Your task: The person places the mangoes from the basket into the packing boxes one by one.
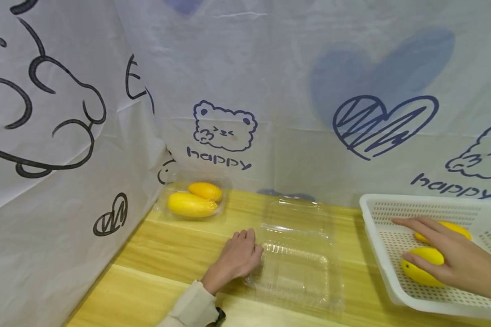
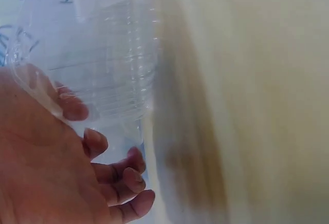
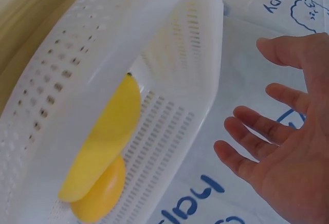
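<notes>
My left hand touches the left edge of a clear plastic clamshell box, whose lid is folded back on the table. In the left wrist view the thumb overlaps the box's edge, and the fingers are loosely bent. My right hand hovers over a white basket, fingers spread and holding nothing. Below it lie two yellow mango-like fruits, the nearer one and the farther one partly hidden by the hand. Both fruits also show in the right wrist view.
Another clear box at the back left contains two yellow fruits. A white printed sheet hangs behind the wooden table and along its left side.
</notes>
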Motion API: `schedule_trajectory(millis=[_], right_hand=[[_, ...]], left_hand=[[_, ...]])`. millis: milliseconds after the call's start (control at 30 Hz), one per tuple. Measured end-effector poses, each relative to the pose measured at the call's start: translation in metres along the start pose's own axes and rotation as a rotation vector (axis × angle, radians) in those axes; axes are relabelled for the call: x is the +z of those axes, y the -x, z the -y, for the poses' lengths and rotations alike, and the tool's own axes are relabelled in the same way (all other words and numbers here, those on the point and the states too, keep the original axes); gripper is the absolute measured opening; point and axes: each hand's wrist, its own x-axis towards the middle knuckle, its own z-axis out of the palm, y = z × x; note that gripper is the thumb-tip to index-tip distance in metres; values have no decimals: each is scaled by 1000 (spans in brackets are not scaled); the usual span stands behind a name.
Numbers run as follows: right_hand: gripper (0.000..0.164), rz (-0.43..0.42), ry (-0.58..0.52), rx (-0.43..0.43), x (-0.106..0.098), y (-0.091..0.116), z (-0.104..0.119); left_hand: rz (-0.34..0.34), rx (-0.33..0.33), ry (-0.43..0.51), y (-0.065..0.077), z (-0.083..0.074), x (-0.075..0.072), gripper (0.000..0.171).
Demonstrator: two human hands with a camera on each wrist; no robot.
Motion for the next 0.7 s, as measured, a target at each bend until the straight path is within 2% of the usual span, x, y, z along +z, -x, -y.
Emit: schedule_trajectory(millis=[133,267,433,700], right_hand=[[74,-20,19,5,0,7,-8],[76,2,59,52,2,16,-19],[75,83,80,127,8,25,-30],[78,154,122,200,14,27,-45]], left_hand=[[36,21,52,-3,2,-3,17],[58,49,66,-4,3,-4,17],[61,66,-14,-3,2,-3,19],[-24,84,-145,-2,3,-1,21]])
